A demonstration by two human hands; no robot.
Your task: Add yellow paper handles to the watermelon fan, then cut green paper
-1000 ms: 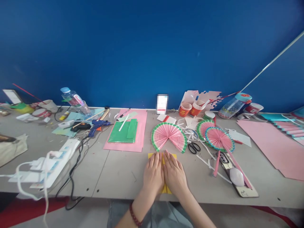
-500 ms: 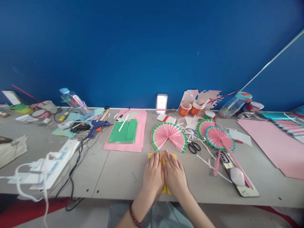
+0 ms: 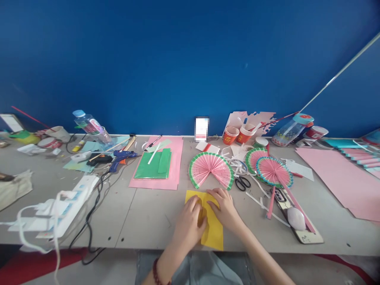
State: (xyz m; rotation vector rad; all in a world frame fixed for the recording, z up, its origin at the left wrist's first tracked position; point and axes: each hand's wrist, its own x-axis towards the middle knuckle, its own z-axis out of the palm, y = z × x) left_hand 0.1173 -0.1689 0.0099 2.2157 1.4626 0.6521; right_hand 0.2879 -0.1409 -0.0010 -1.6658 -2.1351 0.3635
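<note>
A sheet of yellow paper (image 3: 212, 233) lies on the table right in front of me, with a crease down its middle. My left hand (image 3: 190, 221) rests on its left half, fingers bent and thumb apart from them. At the upper right corner, my right hand (image 3: 224, 206) has its thumb on the paper and its fingers at the edge, apparently holding it there. Just beyond the sheet lies a pleated pink paper fan (image 3: 211, 168) with a green rim. Part of the paper is hidden beneath my left hand.
Black scissors (image 3: 242, 183), white strips and round fans (image 3: 274, 172) lie to the right, near a phone (image 3: 310, 236). Leftward are green paper (image 3: 148, 168) on pink sheets, a blue glue gun (image 3: 120, 158) and a power strip (image 3: 74, 208) with cables. Paper cups (image 3: 230, 135) stand by the blue wall.
Both hands have come up from lying flat together along the middle and moved apart. My right hand has gone to the upper right edge; the yellow paper's right half is now more exposed.
</note>
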